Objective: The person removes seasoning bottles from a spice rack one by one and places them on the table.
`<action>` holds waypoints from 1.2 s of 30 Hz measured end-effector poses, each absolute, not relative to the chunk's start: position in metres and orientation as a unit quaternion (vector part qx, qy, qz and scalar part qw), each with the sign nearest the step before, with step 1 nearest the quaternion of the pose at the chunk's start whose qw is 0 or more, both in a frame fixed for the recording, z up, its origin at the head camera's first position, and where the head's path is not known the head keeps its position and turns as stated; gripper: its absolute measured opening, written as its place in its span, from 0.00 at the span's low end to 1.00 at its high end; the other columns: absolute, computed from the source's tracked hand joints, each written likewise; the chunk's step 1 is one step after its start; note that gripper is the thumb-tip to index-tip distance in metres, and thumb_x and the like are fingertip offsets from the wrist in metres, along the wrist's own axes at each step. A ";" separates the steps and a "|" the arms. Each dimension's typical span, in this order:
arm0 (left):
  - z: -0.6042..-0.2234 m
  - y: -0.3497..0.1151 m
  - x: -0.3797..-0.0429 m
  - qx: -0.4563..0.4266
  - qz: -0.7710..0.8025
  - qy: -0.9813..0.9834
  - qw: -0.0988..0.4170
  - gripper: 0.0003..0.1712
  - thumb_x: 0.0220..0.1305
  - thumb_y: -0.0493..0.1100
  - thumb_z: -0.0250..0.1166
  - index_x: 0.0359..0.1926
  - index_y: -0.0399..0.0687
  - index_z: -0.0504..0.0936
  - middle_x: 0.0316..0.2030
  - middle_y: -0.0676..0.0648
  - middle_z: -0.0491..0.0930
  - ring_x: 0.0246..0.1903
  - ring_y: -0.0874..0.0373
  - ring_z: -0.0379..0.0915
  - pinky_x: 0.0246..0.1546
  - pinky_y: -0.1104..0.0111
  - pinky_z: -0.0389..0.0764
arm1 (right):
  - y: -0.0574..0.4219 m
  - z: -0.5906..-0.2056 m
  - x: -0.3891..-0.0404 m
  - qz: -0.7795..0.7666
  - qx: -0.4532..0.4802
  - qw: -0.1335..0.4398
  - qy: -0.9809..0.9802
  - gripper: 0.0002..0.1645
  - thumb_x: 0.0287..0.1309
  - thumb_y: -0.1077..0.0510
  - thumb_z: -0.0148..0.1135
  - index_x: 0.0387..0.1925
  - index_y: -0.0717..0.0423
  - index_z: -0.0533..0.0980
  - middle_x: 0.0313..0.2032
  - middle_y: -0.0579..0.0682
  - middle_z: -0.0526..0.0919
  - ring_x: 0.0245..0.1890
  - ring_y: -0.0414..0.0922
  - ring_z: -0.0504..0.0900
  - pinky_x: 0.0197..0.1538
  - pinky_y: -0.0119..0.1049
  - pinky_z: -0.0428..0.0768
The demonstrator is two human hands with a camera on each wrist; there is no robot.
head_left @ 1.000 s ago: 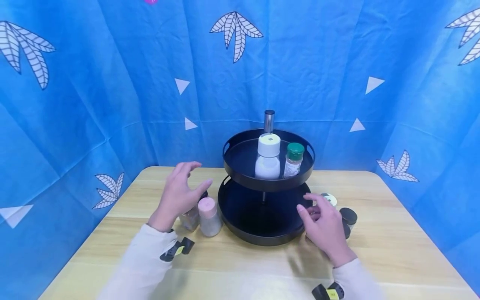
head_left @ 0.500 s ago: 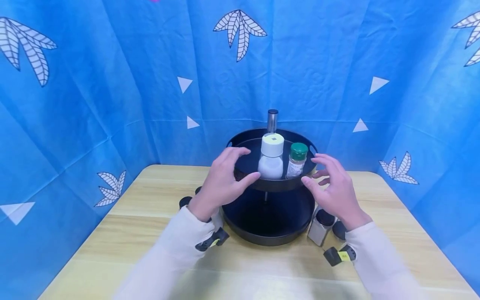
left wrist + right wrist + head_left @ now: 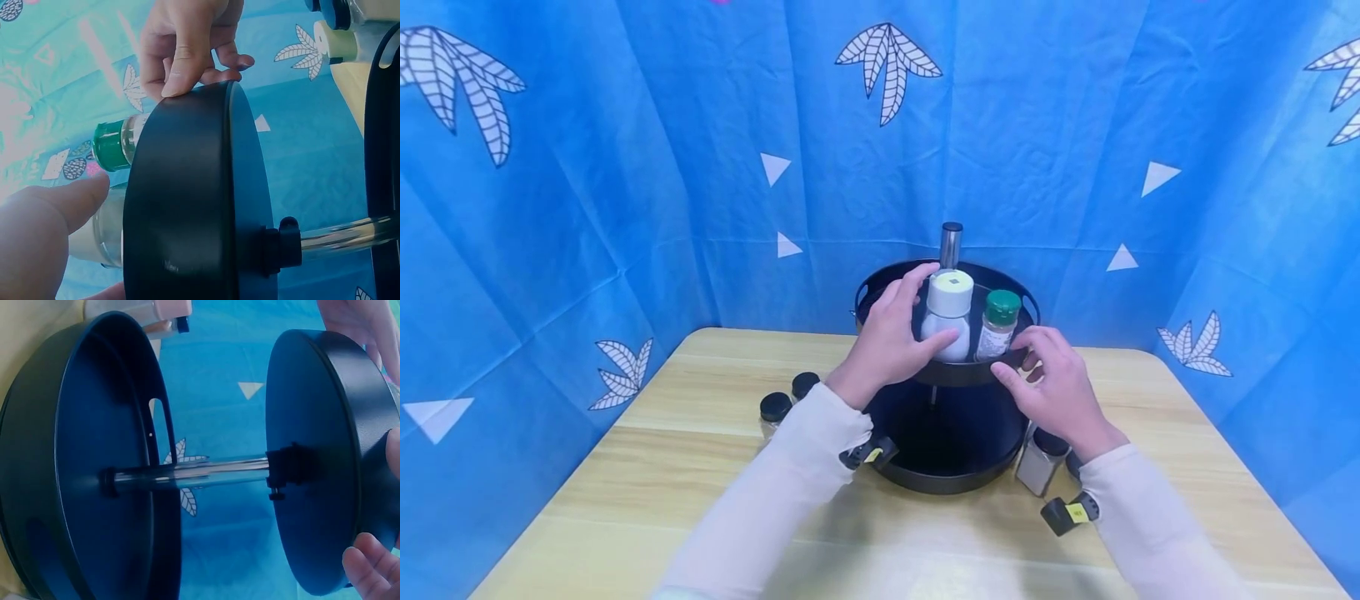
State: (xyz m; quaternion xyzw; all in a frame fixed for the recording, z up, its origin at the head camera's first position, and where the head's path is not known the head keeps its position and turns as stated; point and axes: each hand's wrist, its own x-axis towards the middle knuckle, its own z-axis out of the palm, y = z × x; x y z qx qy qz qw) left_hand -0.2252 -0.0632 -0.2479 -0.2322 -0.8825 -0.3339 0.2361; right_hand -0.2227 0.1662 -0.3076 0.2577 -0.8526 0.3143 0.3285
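A two-tier black tray stand holds a white-capped bottle (image 3: 951, 302) and a green-capped jar (image 3: 1002, 308) on its upper tray (image 3: 955, 374). My left hand (image 3: 891, 333) curves round the white-capped bottle, thumb across its front and fingers at its left and back. From the left wrist, the thumb overlaps the bottle (image 3: 107, 228), beside the green cap (image 3: 111, 145). Over at the upper tray's right edge, my right hand (image 3: 1056, 383) grips the rim, thumb against the outer wall and fingers curled beside it. In the right wrist view its fingertips (image 3: 369, 565) meet the edge.
The lower tray (image 3: 940, 482) sits on the wooden table (image 3: 625, 500). Black-capped jars (image 3: 775, 408) stand to its left, partly behind the left arm. Another black-capped jar (image 3: 1037, 467) is close by its right side. A chrome post (image 3: 219, 472) joins both tiers; blue curtains (image 3: 700, 125) surround the table.
Both hands have risen from beside the lower tray to the upper one. My left hand has moved right to the white-capped bottle; my right hand has come in to the rim.
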 end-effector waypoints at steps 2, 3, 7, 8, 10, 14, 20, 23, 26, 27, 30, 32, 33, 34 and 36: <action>-0.247 -0.061 -0.227 -0.235 -0.331 -0.883 0.235 0.43 0.55 0.52 0.69 0.68 0.56 0.57 0.55 0.42 0.72 0.52 0.52 0.69 0.49 0.52 0.81 | 0.164 -0.308 -0.221 0.310 0.259 0.338 -0.850 0.18 0.48 0.56 0.71 0.37 0.61 0.73 0.39 0.59 0.76 0.28 0.47 0.75 0.26 0.46 0.82; -0.247 -0.061 -0.228 -0.236 -0.329 -0.883 0.235 0.42 0.55 0.51 0.69 0.67 0.55 0.57 0.54 0.42 0.72 0.51 0.52 0.69 0.49 0.53 0.81 | 0.163 -0.308 -0.221 0.307 0.261 0.343 -0.849 0.19 0.47 0.56 0.71 0.37 0.61 0.73 0.38 0.59 0.76 0.27 0.47 0.74 0.26 0.46 0.81; -0.246 -0.060 -0.231 -0.236 -0.323 -0.886 0.235 0.40 0.56 0.50 0.68 0.66 0.54 0.59 0.52 0.42 0.74 0.49 0.51 0.70 0.46 0.55 0.83 | 0.155 -0.308 -0.218 0.290 0.264 0.357 -0.848 0.20 0.46 0.55 0.72 0.36 0.61 0.73 0.33 0.57 0.75 0.25 0.47 0.71 0.24 0.43 0.78; -0.246 -0.061 -0.231 -0.234 -0.323 -0.886 0.235 0.39 0.56 0.50 0.68 0.65 0.54 0.59 0.52 0.42 0.74 0.49 0.51 0.70 0.46 0.55 0.83 | 0.152 -0.308 -0.217 0.287 0.262 0.358 -0.849 0.20 0.46 0.54 0.72 0.35 0.61 0.73 0.32 0.57 0.75 0.25 0.46 0.70 0.24 0.43 0.77; -0.245 -0.062 -0.232 -0.230 -0.325 -0.886 0.236 0.39 0.56 0.49 0.69 0.65 0.54 0.59 0.52 0.42 0.74 0.48 0.50 0.71 0.45 0.54 0.83 | 0.147 -0.307 -0.215 0.282 0.261 0.363 -0.849 0.20 0.46 0.54 0.72 0.34 0.61 0.73 0.31 0.56 0.75 0.25 0.46 0.70 0.24 0.42 0.77; -0.244 -0.064 -0.234 -0.224 -0.329 -0.886 0.238 0.40 0.55 0.49 0.69 0.65 0.53 0.59 0.52 0.41 0.74 0.47 0.50 0.71 0.44 0.54 0.84 | 0.136 -0.304 -0.211 0.273 0.254 0.373 -0.850 0.21 0.46 0.51 0.72 0.32 0.61 0.73 0.29 0.56 0.76 0.26 0.48 0.72 0.24 0.43 0.78; -0.243 -0.066 -0.238 -0.228 -0.340 -0.878 0.249 0.38 0.56 0.48 0.69 0.63 0.51 0.60 0.52 0.41 0.74 0.47 0.50 0.72 0.44 0.55 0.84 | 0.126 -0.303 -0.207 0.268 0.237 0.381 -0.853 0.22 0.46 0.49 0.72 0.31 0.61 0.74 0.29 0.58 0.78 0.28 0.51 0.75 0.27 0.46 0.81; -0.243 -0.068 -0.239 -0.231 -0.344 -0.874 0.255 0.37 0.56 0.47 0.69 0.62 0.50 0.62 0.52 0.41 0.75 0.47 0.49 0.72 0.43 0.56 0.84 | 0.124 -0.303 -0.207 0.268 0.232 0.377 -0.856 0.22 0.46 0.48 0.72 0.32 0.61 0.74 0.30 0.57 0.78 0.28 0.52 0.75 0.27 0.46 0.81; -0.243 -0.070 -0.239 -0.231 -0.345 -0.873 0.257 0.36 0.55 0.47 0.70 0.62 0.50 0.62 0.51 0.41 0.75 0.47 0.49 0.72 0.42 0.56 0.84 | 0.122 -0.303 -0.207 0.270 0.231 0.372 -0.857 0.22 0.47 0.48 0.72 0.31 0.60 0.73 0.30 0.57 0.78 0.28 0.51 0.74 0.26 0.45 0.80; -0.243 -0.071 -0.240 -0.230 -0.345 -0.873 0.257 0.36 0.55 0.48 0.70 0.62 0.51 0.62 0.51 0.41 0.75 0.47 0.49 0.72 0.42 0.56 0.84 | 0.122 -0.303 -0.208 0.270 0.231 0.371 -0.858 0.23 0.47 0.48 0.72 0.31 0.60 0.73 0.30 0.57 0.78 0.28 0.51 0.74 0.26 0.44 0.79; -0.244 -0.071 -0.241 -0.230 -0.346 -0.872 0.257 0.36 0.55 0.48 0.70 0.62 0.51 0.63 0.51 0.41 0.75 0.47 0.50 0.72 0.42 0.57 0.85 | 0.122 -0.304 -0.208 0.272 0.230 0.370 -0.858 0.23 0.47 0.48 0.72 0.31 0.60 0.73 0.29 0.56 0.77 0.27 0.51 0.73 0.25 0.43 0.78; -0.244 -0.070 -0.241 -0.232 -0.348 -0.871 0.259 0.36 0.55 0.48 0.70 0.61 0.50 0.63 0.51 0.42 0.76 0.47 0.50 0.73 0.42 0.57 0.85 | 0.122 -0.305 -0.208 0.274 0.228 0.370 -0.858 0.22 0.47 0.48 0.72 0.31 0.61 0.73 0.29 0.56 0.77 0.27 0.51 0.73 0.25 0.43 0.78; -0.244 -0.070 -0.241 -0.232 -0.350 -0.870 0.260 0.36 0.54 0.48 0.70 0.61 0.50 0.63 0.51 0.42 0.76 0.47 0.50 0.73 0.42 0.57 0.85 | 0.123 -0.305 -0.208 0.274 0.227 0.369 -0.859 0.22 0.47 0.48 0.72 0.31 0.61 0.73 0.29 0.56 0.77 0.27 0.50 0.73 0.24 0.43 0.77; -0.245 -0.069 -0.242 -0.233 -0.351 -0.869 0.260 0.36 0.54 0.47 0.70 0.61 0.50 0.64 0.51 0.42 0.76 0.47 0.50 0.73 0.42 0.57 0.85 | 0.123 -0.306 -0.208 0.274 0.226 0.370 -0.859 0.22 0.47 0.48 0.72 0.31 0.61 0.73 0.28 0.56 0.77 0.27 0.50 0.72 0.24 0.43 0.77; -0.245 -0.069 -0.241 -0.233 -0.354 -0.868 0.260 0.36 0.54 0.47 0.71 0.61 0.50 0.64 0.51 0.42 0.76 0.47 0.50 0.73 0.41 0.57 0.85 | 0.124 -0.307 -0.207 0.275 0.224 0.369 -0.859 0.22 0.47 0.48 0.72 0.31 0.61 0.73 0.28 0.56 0.77 0.26 0.50 0.72 0.24 0.43 0.77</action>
